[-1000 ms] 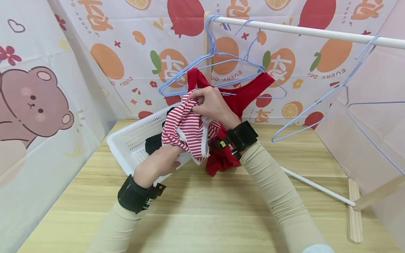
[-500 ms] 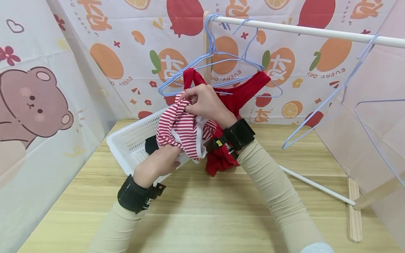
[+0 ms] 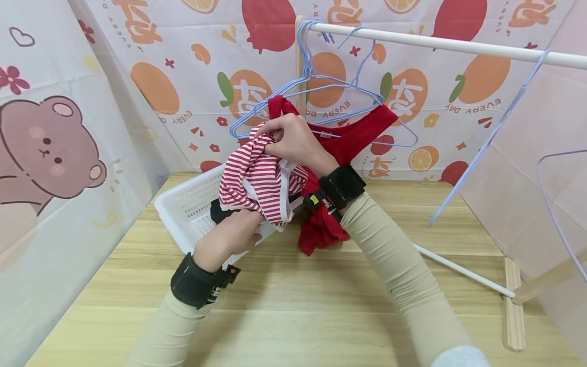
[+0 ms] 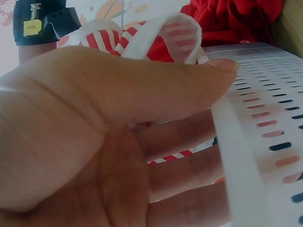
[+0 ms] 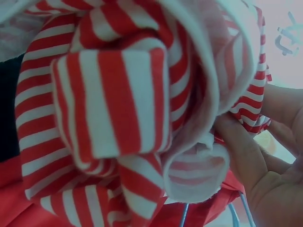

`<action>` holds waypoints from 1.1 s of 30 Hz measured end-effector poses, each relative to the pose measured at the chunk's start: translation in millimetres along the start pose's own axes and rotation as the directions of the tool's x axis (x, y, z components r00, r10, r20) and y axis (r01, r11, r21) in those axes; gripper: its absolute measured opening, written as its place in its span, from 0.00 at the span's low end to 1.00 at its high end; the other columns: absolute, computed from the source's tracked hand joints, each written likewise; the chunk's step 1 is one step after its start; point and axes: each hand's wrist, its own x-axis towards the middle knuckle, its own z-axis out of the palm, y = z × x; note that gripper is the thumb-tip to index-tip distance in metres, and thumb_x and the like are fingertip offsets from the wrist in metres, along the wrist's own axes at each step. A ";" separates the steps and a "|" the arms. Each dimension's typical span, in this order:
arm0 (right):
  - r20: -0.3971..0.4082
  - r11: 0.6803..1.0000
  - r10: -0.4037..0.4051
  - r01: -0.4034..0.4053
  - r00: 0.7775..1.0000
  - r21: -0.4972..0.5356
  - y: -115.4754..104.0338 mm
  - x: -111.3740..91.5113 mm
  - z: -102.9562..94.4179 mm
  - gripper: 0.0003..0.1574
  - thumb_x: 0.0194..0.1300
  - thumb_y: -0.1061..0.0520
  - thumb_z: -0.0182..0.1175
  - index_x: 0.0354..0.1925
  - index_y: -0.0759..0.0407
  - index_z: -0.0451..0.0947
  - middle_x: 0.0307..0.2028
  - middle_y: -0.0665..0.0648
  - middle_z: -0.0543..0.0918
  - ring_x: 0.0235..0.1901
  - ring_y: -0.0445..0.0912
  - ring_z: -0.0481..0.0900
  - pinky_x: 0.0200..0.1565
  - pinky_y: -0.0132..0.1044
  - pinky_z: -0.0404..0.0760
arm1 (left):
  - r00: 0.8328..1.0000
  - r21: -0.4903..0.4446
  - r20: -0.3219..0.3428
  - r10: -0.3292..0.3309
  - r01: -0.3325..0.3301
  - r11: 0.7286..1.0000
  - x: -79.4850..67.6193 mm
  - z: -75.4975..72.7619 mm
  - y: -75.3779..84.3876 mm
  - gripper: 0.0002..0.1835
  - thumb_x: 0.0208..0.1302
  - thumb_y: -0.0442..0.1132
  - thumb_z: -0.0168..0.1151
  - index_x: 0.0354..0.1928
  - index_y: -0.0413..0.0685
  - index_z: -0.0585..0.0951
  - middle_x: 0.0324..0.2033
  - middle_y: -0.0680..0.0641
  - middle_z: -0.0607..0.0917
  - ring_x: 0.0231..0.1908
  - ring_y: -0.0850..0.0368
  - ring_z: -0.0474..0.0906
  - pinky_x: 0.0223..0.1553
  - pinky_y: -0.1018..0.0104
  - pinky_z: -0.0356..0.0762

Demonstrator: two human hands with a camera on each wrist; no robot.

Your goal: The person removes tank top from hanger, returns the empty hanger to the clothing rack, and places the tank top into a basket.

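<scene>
My right hand (image 3: 293,140) pinches a red-and-white striped garment (image 3: 261,178) with white trim, lifted in a bunch over a white perforated plastic basket (image 3: 169,221). In the right wrist view the striped cloth (image 5: 111,99) fills most of the picture, fingertips at its edge. My left hand (image 3: 231,237) grips the near side of the basket; in the left wrist view the thumb lies at the rim and the fingers show behind the slotted wall (image 4: 236,151). Dark cloth (image 3: 219,210) lies inside the basket, partly hidden.
A red sleeveless top (image 3: 346,142) hangs on a blue wire hanger just behind the right hand, its lower part bunched on the table. More blue hangers (image 3: 270,104) hang from the white rail (image 3: 440,46). One hanger (image 3: 488,137) dangles at right, above the rack's foot (image 3: 514,306).
The right hand has carried the striped garment left and slightly up, over the basket. The hanger at right has turned on the rail. The left hand keeps its place on the basket.
</scene>
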 end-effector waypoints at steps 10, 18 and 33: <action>0.029 0.999 -0.008 0.007 1.000 0.041 12.7 13.5 3.6 0.19 0.65 0.61 0.69 0.54 0.62 0.87 0.53 0.61 0.89 0.45 0.49 0.86 0.50 0.35 0.86 | 1.000 0.001 0.011 -0.001 0.001 1.000 0.7 -2.4 1.1 0.24 0.61 0.26 0.70 0.58 0.47 0.79 0.53 0.41 0.85 0.53 0.41 0.84 0.54 0.43 0.82; 0.083 0.996 -0.012 0.005 0.996 0.088 16.6 22.1 12.0 0.20 0.64 0.61 0.69 0.55 0.62 0.86 0.52 0.61 0.89 0.45 0.49 0.87 0.50 0.34 0.85 | 1.000 -0.010 -0.012 0.018 -0.018 1.000 -1.2 -1.7 -0.3 0.25 0.60 0.25 0.71 0.59 0.47 0.80 0.51 0.42 0.87 0.52 0.43 0.84 0.56 0.45 0.81; 0.194 0.989 -0.050 0.021 0.980 0.147 21.0 34.7 14.8 0.17 0.65 0.63 0.69 0.53 0.62 0.88 0.53 0.61 0.88 0.43 0.47 0.85 0.51 0.32 0.85 | 0.998 0.002 -0.029 0.058 -0.058 0.998 1.9 1.6 -0.3 0.27 0.58 0.25 0.73 0.59 0.45 0.80 0.53 0.41 0.87 0.54 0.44 0.84 0.60 0.46 0.80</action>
